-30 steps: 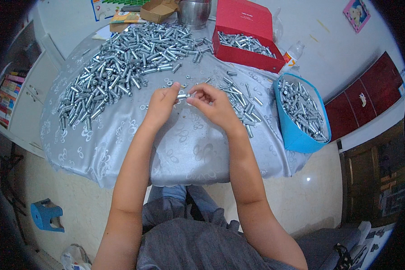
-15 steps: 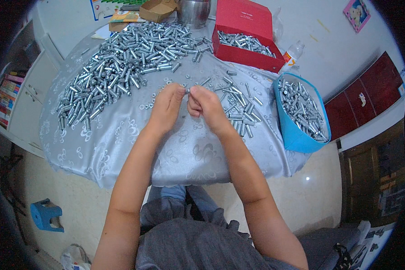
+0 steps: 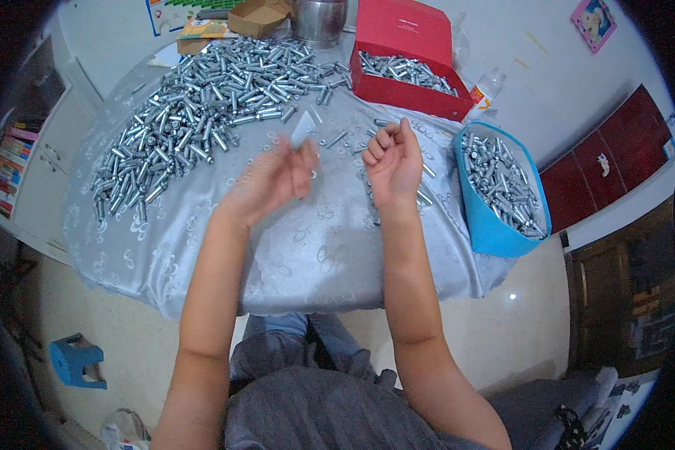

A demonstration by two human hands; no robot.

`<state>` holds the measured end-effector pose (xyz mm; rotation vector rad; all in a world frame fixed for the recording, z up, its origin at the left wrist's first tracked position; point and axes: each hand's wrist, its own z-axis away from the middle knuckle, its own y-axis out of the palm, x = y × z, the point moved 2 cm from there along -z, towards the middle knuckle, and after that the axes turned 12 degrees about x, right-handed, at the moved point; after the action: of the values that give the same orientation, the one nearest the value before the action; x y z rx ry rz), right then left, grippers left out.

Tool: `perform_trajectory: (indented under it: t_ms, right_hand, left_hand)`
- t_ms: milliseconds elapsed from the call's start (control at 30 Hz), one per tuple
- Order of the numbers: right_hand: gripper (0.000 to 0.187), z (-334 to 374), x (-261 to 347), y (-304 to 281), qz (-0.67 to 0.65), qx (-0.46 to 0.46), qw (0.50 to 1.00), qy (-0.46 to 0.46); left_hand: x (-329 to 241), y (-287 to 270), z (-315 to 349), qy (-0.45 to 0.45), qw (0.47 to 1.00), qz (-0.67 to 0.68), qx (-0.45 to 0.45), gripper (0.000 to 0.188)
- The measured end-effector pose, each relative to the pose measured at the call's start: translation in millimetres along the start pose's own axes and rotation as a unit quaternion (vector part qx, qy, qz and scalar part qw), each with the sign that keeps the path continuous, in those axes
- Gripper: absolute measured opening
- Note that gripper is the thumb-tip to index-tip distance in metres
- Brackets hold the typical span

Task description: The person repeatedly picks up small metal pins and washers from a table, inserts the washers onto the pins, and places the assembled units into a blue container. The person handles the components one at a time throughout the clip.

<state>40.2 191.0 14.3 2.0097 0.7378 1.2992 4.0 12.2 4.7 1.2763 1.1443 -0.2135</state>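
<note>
My left hand, smeared by motion, is raised over the middle of the table. A blurred silvery bolt-like piece shows at its fingertips; whether they grip it I cannot tell. To the right, my right hand is held up with its palm turned toward me and its fingers curled in. What those fingers hold, if anything, is hidden. Beneath and behind it lie loose metal sleeve bolts. A big heap of the same bolts covers the far left of the table.
A red box of bolts stands open at the back. A blue bin full of bolts is at the right edge, near a plastic bottle. A metal pot and a cardboard box stand at the far edge.
My hands, together at the fingertips before, have come apart. The right one has moved right and turned palm up; the left has swung slightly left, with the silvery piece blurred at its fingers.
</note>
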Motion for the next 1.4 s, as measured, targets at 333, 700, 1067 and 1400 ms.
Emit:
perform_trajectory:
  t_ms: [333,700,1067,1400]
  right_hand:
    - [0.019,-1.5,1.5,-6.5,0.226,-0.075,0.971,-0.005]
    - [0.026,-15.3,18.1,-80.4,0.796,-0.168,0.579,-0.056]
    - [0.023,-12.9,-9.9,-70.6,0.88,-0.059,0.46,0.104]
    - [0.018,-14.2,0.0,-61.7,0.764,-0.105,0.635,-0.041]
  left_hand:
    - [4.7,-24.1,-2.7,-0.023,0.991,-0.049,-0.125,0.045]
    - [-12.1,-58.9,4.5,0.18,0.902,-0.122,-0.374,0.02]
    - [4.4,-39.9,-4.6,0.209,0.825,-0.418,-0.319,0.02]
    - [17.3,-3.7,-60.0,0.128,0.502,-0.822,-0.234,0.023]
